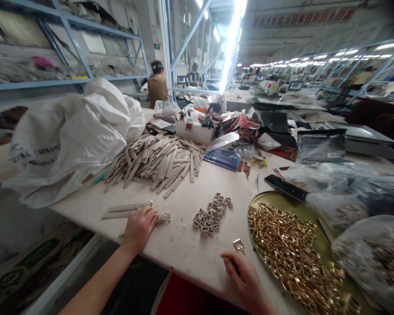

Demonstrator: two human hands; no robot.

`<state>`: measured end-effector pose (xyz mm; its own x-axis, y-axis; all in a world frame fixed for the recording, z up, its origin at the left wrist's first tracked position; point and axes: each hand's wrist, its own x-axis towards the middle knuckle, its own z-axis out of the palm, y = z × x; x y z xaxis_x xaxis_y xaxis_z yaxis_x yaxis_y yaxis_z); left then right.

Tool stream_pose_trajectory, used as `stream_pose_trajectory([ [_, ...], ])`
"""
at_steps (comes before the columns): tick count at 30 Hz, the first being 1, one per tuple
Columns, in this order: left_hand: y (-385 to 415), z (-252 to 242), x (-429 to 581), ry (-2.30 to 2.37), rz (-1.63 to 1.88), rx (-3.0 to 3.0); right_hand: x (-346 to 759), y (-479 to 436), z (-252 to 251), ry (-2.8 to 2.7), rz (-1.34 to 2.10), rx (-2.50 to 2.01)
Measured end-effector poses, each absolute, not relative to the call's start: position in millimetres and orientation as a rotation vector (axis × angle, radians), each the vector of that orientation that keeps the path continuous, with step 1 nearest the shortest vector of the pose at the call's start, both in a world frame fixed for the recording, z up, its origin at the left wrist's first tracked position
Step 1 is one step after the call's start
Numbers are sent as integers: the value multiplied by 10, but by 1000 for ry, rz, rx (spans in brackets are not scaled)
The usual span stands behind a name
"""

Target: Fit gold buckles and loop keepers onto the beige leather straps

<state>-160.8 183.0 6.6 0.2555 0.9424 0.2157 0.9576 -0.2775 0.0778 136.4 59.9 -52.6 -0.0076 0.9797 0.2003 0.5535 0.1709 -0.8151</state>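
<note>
Gold buckles (285,249) heaped on a round tray (269,200) at lower right of the frame, what a pile! Where are the hands?

Left hand (139,229) at lower centre, closed over a pale strap (129,208), with a wrapped buckle (163,217) sitting just past the fingers, right on the table (184,249).

And the right hand (246,280)?

Curled loosely at the bottom edge, just beside the tray. Something dark may be tucked in the fingers, but from here I can't tell whether it's gripping anything. A small metal buckle (238,246) lies just above it, and I can't quite see if they touch.

What's around them?

Mid-table, a small cluster of looped pieces (212,214). Behind that, a big heap of beige straps (154,159), with a white sack (72,140) bulging at upper left.

Which step are we on?

My read: strap-to-buckle fitting, with the left hand on the work. The next move calls for a firm hold on that strap, and fine fingertip control for anything as small as that loose buckle.
</note>
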Motion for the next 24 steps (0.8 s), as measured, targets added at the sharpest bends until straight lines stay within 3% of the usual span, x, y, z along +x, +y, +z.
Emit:
stream_pose_trajectory([
  [12, 3029, 84, -1006, -2281, -179, -2349, 1412, 622, -593, -1681, 643, -1419],
  [18, 2386, 375, -977, -2187, -331, -2436, 1372, 615, -507, -1559, 765, -1436],
  [24, 1188, 369, -808, -1734, -353, -2860, 1445, 668, -250, -945, 1246, -1163],
])
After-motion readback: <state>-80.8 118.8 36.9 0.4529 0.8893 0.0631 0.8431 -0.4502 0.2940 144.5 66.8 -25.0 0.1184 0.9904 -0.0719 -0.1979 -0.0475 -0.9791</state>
